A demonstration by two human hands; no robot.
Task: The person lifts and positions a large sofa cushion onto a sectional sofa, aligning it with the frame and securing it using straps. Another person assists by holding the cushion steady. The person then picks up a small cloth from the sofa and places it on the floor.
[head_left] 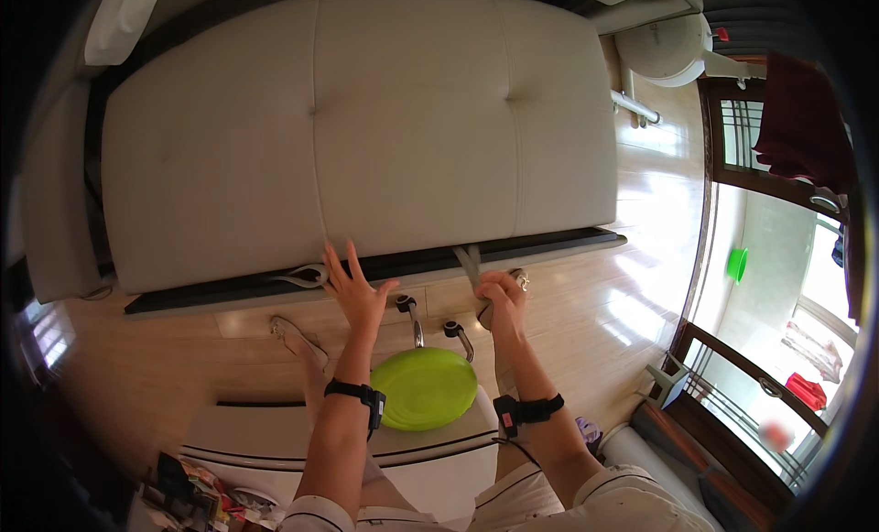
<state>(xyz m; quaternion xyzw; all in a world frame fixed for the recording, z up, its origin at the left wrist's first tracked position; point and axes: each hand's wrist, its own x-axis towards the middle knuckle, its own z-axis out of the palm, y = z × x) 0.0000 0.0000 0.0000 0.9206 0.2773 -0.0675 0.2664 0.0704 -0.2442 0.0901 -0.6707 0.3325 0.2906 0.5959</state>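
A wide grey tufted cushion (pixel 412 120) fills the upper part of the view, with a black edge (pixel 549 244) running along its near side. My left hand (pixel 355 289) is spread with its fingertips at the cushion's near edge. Just beside it, a grey strap loop (pixel 298 276) lies over the black edge; whether my fingers touch it I cannot tell. Further right, a second grey strap (pixel 470 262) comes out from under the cushion. Its lower end runs into my right hand (pixel 504 298), whose fingers are closed on it.
A round lime-green seat (pixel 424 390) with chrome legs and black casters (pixel 453 329) stands between my forearms. Behind it is a pale bench-like piece (pixel 247 431). A white fan-like appliance (pixel 664 51) stands far right, near an open doorway. Clutter (pixel 220 495) lies lower left.
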